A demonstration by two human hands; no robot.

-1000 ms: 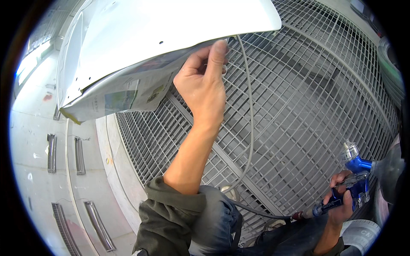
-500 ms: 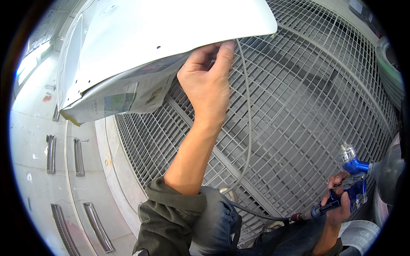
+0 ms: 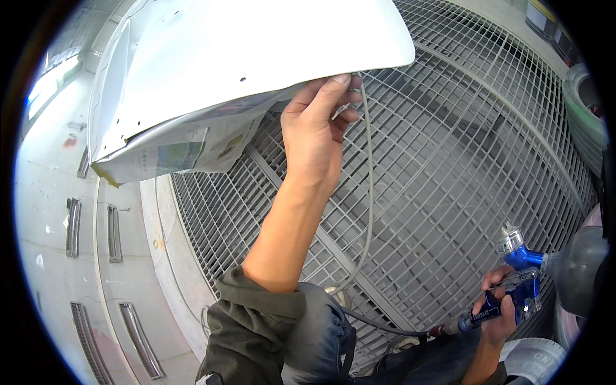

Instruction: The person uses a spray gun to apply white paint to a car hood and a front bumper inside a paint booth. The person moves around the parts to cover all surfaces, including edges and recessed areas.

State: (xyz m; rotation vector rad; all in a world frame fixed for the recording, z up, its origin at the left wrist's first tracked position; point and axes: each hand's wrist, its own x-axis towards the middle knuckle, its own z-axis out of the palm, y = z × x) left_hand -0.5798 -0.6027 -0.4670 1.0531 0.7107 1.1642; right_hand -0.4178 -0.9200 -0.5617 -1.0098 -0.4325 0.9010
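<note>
A large white panel, probably a vehicle body part, fills the upper middle. My left hand reaches up to its lower edge, the thumb and fingers pinched there with the fingertips partly hidden. Printed masking paper hangs beneath the panel, left of that hand. Low on the right, my right hand is wrapped round the handle of a blue spray gun. A grey cup sits at the gun's side, and its silver nozzle end points upward. An air hose joins the base of the handle.
Metal floor grating spreads under the panel and my legs. The hose loops across it up toward the panel. At the right rim stand tyre-like rolls and cans. Lamp fixtures line the pale wall at left.
My left hand has shifted slightly right and down at the panel's edge, its fingers spreading a little. The spray gun in my right hand appears slightly lower and further left.
</note>
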